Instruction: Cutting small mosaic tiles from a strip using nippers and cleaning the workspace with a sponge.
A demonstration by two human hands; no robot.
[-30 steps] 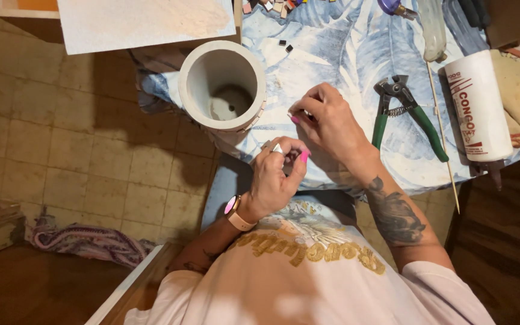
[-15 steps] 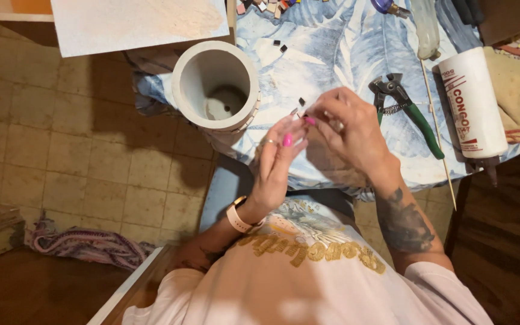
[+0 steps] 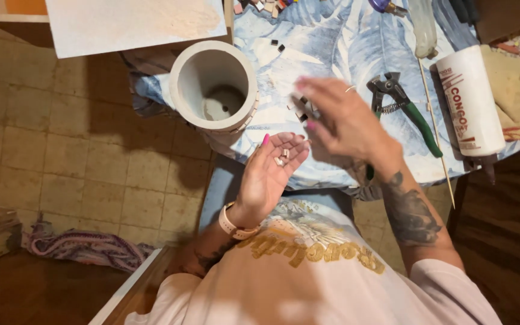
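Note:
My left hand [image 3: 270,173] lies palm up at the table's near edge with a few small mosaic tile pieces [image 3: 281,157] resting in it. My right hand [image 3: 339,119], blurred, hovers just above and to the right of it, pinching a small dark tile piece [image 3: 306,108] between thumb and fingers. A white cylindrical pot [image 3: 213,85] with small tiles stuck along its rim stands on the table to the left of both hands.
Green-handled nippers [image 3: 405,107] lie right of my right hand, beside a thin wooden stick [image 3: 433,120] and a white tube [image 3: 470,101]. Loose tiles [image 3: 277,46] are scattered on the blue leaf-patterned tablecloth [image 3: 332,36]. A white board [image 3: 133,21] sits at the top left.
My hands, which were close together, have separated. The left palm has opened upward with tile pieces in it, and the right hand has lifted away to the right holding one piece.

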